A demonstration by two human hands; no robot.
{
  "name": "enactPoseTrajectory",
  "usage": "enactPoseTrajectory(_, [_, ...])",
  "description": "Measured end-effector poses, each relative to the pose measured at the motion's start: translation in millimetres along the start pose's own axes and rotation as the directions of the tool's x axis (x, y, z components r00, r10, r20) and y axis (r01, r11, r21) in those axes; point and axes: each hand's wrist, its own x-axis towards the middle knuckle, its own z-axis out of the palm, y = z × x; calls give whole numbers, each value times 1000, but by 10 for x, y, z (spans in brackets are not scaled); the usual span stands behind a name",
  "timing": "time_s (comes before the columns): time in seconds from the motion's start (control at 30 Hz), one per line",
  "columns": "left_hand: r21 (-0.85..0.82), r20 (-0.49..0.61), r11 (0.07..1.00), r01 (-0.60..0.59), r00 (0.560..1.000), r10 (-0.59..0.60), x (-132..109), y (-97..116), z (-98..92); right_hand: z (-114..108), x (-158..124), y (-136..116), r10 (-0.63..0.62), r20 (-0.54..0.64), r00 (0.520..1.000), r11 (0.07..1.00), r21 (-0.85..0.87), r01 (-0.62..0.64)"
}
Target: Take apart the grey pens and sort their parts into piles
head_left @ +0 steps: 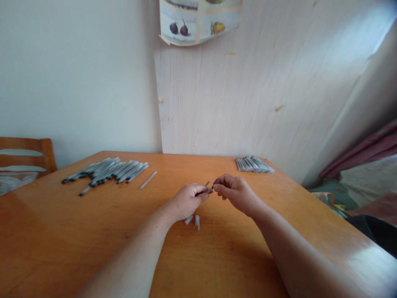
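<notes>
My left hand is closed around a slim pen, which sticks out to the right past its fingertips. At the pen's dark end, the thumb and forefinger of my right hand are pinched together; the exact part between them is too small to make out. Another thin stick-like piece shows just above my left fingers. Below my left hand, two small clear pen caps lie on the wooden table.
A heap of clear pens with dark ends spreads over the table's far left. Beside it lies a single pale tube. A neat stack of pens sits at the back right. A wooden chair stands at the left.
</notes>
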Motion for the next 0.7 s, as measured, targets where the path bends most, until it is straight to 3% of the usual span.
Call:
enactPoseTrajectory(0.37, [144,-17,989,10,1000,-8,-6,39,22,60,-9,-26,-78,-58,995,954,-293,58])
enactPoseTrajectory(0.7, [244,-33,970,-19,999,27,0,35,43,68,30,79,-63,8,998,939,-339,62])
